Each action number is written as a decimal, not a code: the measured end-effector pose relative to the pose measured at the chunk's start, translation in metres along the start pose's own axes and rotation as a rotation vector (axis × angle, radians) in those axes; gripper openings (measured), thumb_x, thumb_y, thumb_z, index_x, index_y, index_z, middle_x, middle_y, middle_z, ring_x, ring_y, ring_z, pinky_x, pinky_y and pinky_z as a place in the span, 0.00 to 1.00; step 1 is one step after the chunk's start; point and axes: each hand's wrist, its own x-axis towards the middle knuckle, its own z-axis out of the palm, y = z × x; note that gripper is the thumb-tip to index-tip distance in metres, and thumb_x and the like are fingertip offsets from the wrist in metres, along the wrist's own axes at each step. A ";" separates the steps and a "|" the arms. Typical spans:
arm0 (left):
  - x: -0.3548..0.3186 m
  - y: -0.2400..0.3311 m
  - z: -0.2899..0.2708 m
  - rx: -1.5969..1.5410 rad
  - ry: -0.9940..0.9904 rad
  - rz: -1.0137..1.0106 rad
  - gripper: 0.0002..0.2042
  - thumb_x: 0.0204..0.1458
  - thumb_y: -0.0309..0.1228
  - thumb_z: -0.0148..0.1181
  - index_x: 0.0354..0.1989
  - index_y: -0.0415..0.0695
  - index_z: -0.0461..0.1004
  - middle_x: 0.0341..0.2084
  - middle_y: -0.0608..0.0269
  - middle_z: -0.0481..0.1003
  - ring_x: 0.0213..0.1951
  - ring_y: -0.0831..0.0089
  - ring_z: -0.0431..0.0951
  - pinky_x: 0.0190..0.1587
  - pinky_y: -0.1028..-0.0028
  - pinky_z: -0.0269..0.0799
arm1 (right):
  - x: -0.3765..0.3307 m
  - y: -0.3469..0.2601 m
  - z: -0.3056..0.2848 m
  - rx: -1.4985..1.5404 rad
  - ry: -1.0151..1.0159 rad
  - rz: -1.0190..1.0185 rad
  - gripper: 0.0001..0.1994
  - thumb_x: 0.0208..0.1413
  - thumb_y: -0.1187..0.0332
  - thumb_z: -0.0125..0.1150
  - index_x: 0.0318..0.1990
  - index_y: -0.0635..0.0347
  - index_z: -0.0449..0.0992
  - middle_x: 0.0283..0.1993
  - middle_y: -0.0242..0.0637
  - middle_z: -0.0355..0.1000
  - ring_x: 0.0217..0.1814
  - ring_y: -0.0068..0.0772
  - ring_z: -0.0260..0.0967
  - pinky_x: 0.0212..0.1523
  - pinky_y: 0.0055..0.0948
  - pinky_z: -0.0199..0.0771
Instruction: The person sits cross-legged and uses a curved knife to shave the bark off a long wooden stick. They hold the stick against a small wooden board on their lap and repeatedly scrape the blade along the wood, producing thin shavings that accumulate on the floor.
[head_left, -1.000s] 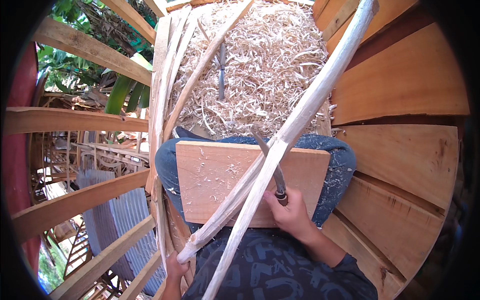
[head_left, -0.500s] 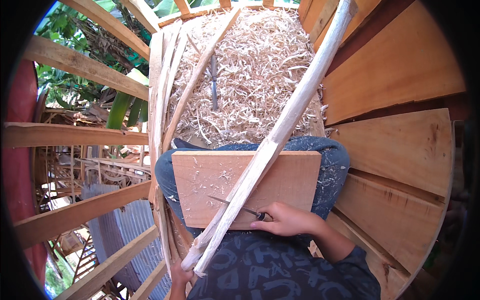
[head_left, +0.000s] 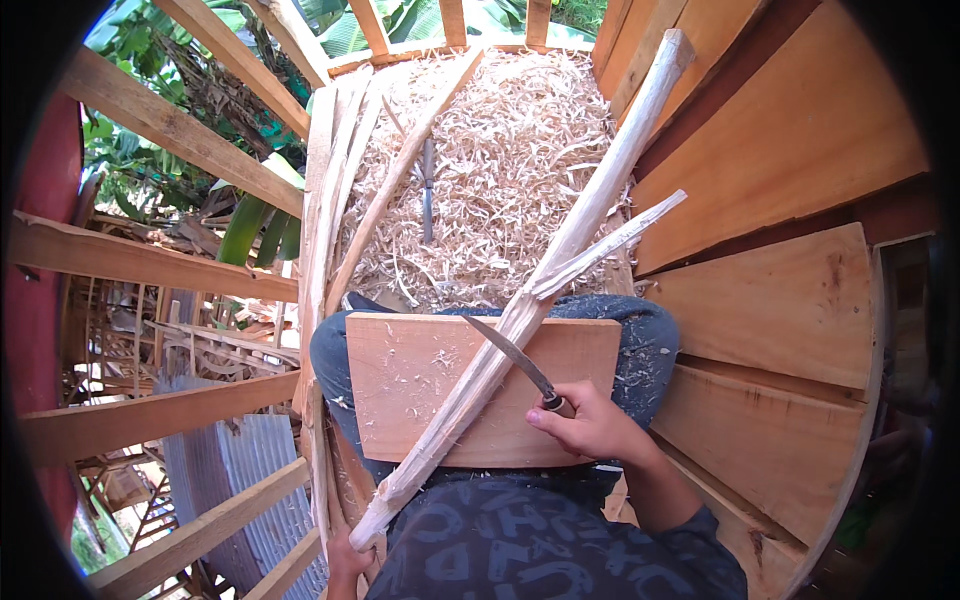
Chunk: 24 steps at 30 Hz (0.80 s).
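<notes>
"Our right grip (head_left: 585, 424) is closed round the handle of a knife (head_left: 512, 352). How do we have the left one?"

"Our left grip (head_left: 347, 555) is wrapped about the near end of a long, pale stick (head_left: 475, 385), out beyond the near left corner of the board (head_left: 395, 395)."

"So how does the stick lie to the board?"

"We have it slanting across: over the near edge toward the left corner, then out over the far edge, right of its middle. Just past that edge a thin split strip (head_left: 620, 240) forks off to the right."

"And our blade?"

"It points up and left, crossing over the stick, with its tip close to the far edge. Whether the steel touches the wood, we cannot tell."

"What else do we see on the board?"

"Small curls (head_left: 440, 360) of wood, mostly on the left half. The board itself rests across our legs (head_left: 648, 345) in blue jeans."

"Past the far edge?"

"A thick bed of shavings (head_left: 520, 150), with a second tool (head_left: 428, 205) lying on it, and long strips of wood (head_left: 322, 190) along the bed's left side."
</notes>
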 end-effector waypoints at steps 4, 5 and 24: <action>-0.006 -0.010 0.006 -0.006 0.049 0.034 0.19 0.22 0.33 0.67 0.23 0.39 0.67 0.19 0.45 0.72 0.27 0.46 0.74 0.30 0.58 0.71 | 0.003 0.025 0.005 -0.137 -0.099 -0.055 0.14 0.53 0.61 0.58 0.31 0.65 0.73 0.18 0.30 0.65 0.21 0.17 0.57 0.22 0.25 0.59; -0.007 -0.016 0.010 -0.021 0.065 0.048 0.19 0.22 0.33 0.67 0.23 0.39 0.67 0.19 0.45 0.72 0.26 0.46 0.74 0.30 0.58 0.71 | 0.003 0.027 0.005 -0.168 -0.115 -0.085 0.14 0.53 0.60 0.58 0.31 0.65 0.73 0.18 0.30 0.65 0.20 0.18 0.57 0.22 0.25 0.59; -0.003 -0.004 0.024 -0.007 0.014 0.073 0.20 0.23 0.35 0.71 0.24 0.41 0.67 0.19 0.47 0.72 0.26 0.49 0.74 0.29 0.59 0.71 | 0.008 0.002 -0.007 0.118 -0.211 0.167 0.11 0.59 0.64 0.50 0.39 0.64 0.71 0.16 0.25 0.58 0.13 0.13 0.55 0.12 0.18 0.59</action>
